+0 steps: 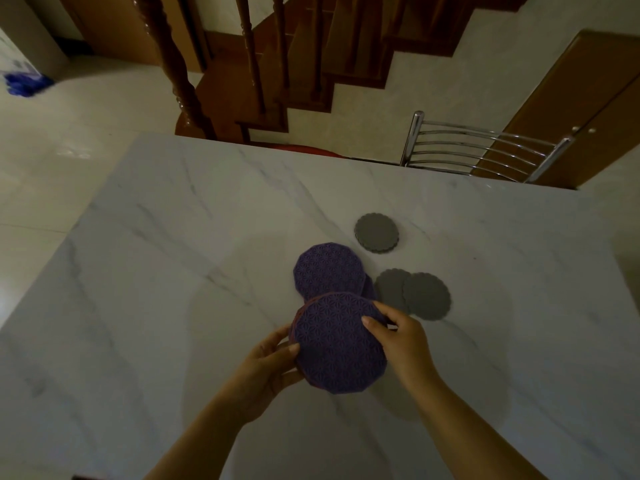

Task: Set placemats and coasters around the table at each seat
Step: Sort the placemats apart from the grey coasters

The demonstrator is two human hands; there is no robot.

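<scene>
Head view | both hands, left (273, 362) and right (398, 337), gripped round purple lattice placemats (341, 344) | scalloped grey round coasters (414, 294) lay beside, on white marble desk (156, 271)

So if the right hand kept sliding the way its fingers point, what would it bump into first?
The right hand points up and left across the held purple patterned round mat. Straight on, it would probably meet the other purple patterned mat lying on the white marble table first, though depth is unclear.
</scene>
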